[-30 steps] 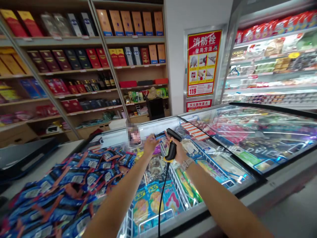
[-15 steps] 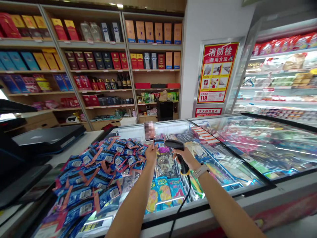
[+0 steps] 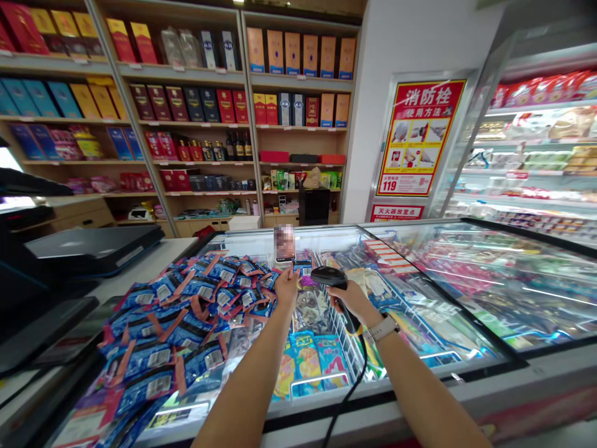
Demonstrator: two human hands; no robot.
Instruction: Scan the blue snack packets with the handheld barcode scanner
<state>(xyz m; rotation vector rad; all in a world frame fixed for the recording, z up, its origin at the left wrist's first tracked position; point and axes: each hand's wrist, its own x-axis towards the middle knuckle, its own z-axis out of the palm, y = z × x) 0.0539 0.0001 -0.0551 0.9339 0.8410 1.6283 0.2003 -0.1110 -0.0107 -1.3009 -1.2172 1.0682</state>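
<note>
My left hand (image 3: 285,287) is closed in a pinch on a small blue packet (image 3: 303,268), held up over the glass lid of a chest freezer (image 3: 420,292). My right hand (image 3: 353,300) grips a black corded barcode scanner (image 3: 332,281), its head pointing at the packet. A watch sits on my right wrist. A heap of several blue and orange packets (image 3: 186,317) lies on the freezer lid to the left of my hands.
A black till and a dark flat device (image 3: 88,249) stand on the counter at left. Shelves of boxed goods (image 3: 186,106) line the back wall. A second glass-topped freezer (image 3: 504,274) and an open chiller (image 3: 536,149) are at right. The scanner's cable hangs down towards me.
The view has swung left, so the till and more of the shelves show. Both hands stay together over the freezer; the scanner has tipped down flatter towards the packet.
</note>
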